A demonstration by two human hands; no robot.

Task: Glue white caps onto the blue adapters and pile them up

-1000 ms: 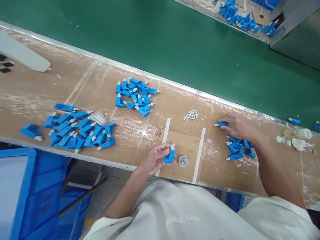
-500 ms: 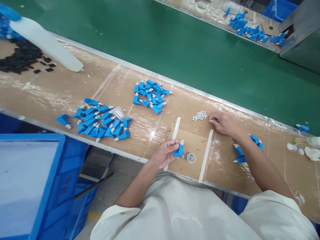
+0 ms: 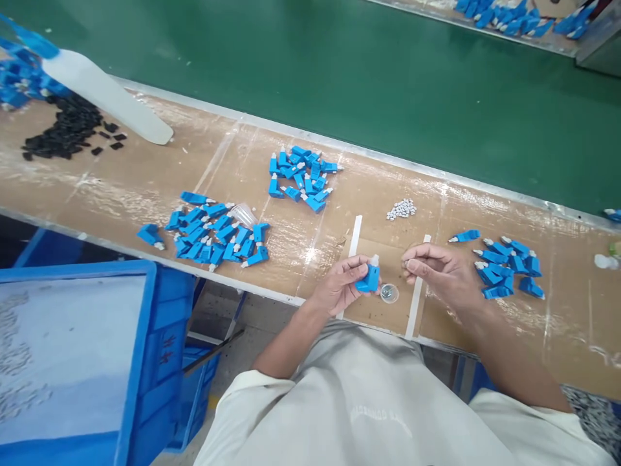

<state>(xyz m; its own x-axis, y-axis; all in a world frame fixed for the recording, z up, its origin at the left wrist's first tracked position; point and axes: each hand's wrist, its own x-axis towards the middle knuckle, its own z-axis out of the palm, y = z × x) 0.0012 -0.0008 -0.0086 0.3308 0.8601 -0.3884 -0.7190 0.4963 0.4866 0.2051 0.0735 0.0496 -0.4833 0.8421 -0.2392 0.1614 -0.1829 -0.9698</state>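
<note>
My left hand (image 3: 339,286) is closed on a blue plastic part (image 3: 369,278) whose white tip points up. Just right of that part stands a small round clear cup (image 3: 389,294) with something dark and shiny in it. My right hand (image 3: 431,268) hovers over the right white tape strip, thumb and fingers pinched together. What the pinch holds, if anything, is too small to make out. Beyond it lies a small pile of whitish pieces (image 3: 402,209). To the right of my right hand is a group of similar blue parts (image 3: 515,264).
Two more heaps of blue parts, a near one (image 3: 208,233) and a far one (image 3: 301,173), lie to the left. A white bottle (image 3: 111,94) leans beside black pieces (image 3: 68,126). A blue crate (image 3: 145,362) stands below left. Green surface (image 3: 339,77) runs behind the table.
My right hand has moved from beside the whitish pile back toward my body, nearer the blue part. My left hand keeps its hold. The view has shifted slightly.
</note>
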